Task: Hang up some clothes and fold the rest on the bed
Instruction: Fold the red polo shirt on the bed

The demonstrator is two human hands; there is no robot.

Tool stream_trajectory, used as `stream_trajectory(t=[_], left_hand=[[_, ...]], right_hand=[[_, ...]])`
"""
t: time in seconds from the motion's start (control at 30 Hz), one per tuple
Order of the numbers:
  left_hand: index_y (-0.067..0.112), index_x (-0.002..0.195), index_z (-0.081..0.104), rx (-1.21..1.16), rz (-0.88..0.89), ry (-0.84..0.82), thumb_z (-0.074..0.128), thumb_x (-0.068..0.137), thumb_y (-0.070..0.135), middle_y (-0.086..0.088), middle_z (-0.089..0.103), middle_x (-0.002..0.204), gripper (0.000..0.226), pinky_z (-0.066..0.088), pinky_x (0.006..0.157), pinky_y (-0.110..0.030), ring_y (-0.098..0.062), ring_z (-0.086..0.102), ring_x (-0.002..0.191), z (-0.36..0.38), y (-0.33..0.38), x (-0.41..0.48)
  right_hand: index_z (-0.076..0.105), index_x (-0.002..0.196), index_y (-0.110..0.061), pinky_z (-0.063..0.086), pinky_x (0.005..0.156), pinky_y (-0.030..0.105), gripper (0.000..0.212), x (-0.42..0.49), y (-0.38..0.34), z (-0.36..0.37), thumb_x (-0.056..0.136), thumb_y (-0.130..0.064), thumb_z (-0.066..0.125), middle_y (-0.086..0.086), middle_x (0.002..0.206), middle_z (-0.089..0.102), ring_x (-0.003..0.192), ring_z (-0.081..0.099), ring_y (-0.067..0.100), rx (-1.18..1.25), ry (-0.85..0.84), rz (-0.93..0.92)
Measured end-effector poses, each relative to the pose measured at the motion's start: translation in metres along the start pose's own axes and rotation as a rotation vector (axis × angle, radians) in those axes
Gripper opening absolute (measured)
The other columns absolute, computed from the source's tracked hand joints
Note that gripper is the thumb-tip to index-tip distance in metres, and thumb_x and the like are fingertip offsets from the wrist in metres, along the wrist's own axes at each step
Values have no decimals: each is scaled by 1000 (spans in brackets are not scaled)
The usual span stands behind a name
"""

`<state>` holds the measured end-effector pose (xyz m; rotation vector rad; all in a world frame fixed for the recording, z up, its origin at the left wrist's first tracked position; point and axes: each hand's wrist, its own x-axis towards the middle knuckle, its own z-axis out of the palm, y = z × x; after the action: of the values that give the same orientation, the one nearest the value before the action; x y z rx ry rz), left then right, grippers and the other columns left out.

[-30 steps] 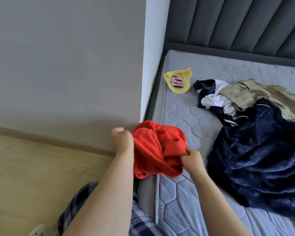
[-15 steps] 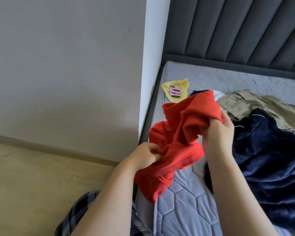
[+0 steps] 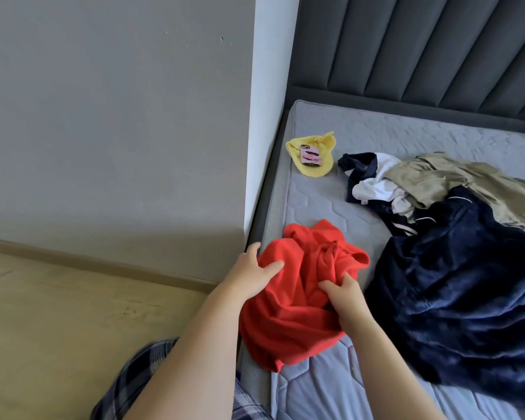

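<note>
A crumpled red garment (image 3: 297,301) lies at the left edge of the grey mattress (image 3: 315,201). My left hand (image 3: 252,274) grips its left side, thumb on top and fingers curled behind the cloth. My right hand (image 3: 346,301) pinches a bunched fold near its middle. To the right lies a heap of clothes: a large dark navy fleece garment (image 3: 455,292), a beige garment (image 3: 467,183) and a navy and white piece (image 3: 373,180).
A yellow cloth (image 3: 312,168) with a pink phone (image 3: 310,155) on it lies near the mattress's far left corner. A grey padded headboard (image 3: 406,47) stands behind. A grey wall (image 3: 119,116) and wooden floor (image 3: 58,322) are left of the bed.
The red garment was lifted half a second ago with my right hand raised; now it is back down on the mattress, and both hands have lowered with it.
</note>
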<state>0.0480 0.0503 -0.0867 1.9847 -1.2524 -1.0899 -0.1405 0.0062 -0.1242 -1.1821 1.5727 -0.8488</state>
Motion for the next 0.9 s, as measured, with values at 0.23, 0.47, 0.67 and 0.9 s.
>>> stream_trajectory(t=[0.23,0.47,0.67,0.9], left_hand=[[16,125,57,-498,21,8,46,81,-6,-7,69,97,51,54,75,-29,-20,66,81,2,11,6],[-2,109,65,-589,-293,281,48,85,-5,-25,65,109,29,52,86,-37,-31,64,97,-8,-9,20],[10,119,63,-475,-181,396,49,85,-1,-5,67,101,39,50,76,-25,-20,63,93,-8,-6,14],[21,127,59,-508,-79,151,54,83,-1,1,64,110,50,45,79,-22,-12,59,96,0,0,6]], right_hand=[[65,90,-17,54,86,46,19,-43,-80,-7,77,-3,69,5,88,72,87,67,23,248,-182,-369],[59,86,-20,50,75,28,18,-38,-118,-3,79,-24,76,-6,80,67,81,65,12,-4,-16,-449],[60,115,-1,50,88,37,36,-23,-35,23,82,-12,70,10,102,66,96,62,26,-218,-149,-81],[66,86,-4,34,58,23,12,-24,-41,16,86,1,55,7,72,58,73,49,18,-210,31,-241]])
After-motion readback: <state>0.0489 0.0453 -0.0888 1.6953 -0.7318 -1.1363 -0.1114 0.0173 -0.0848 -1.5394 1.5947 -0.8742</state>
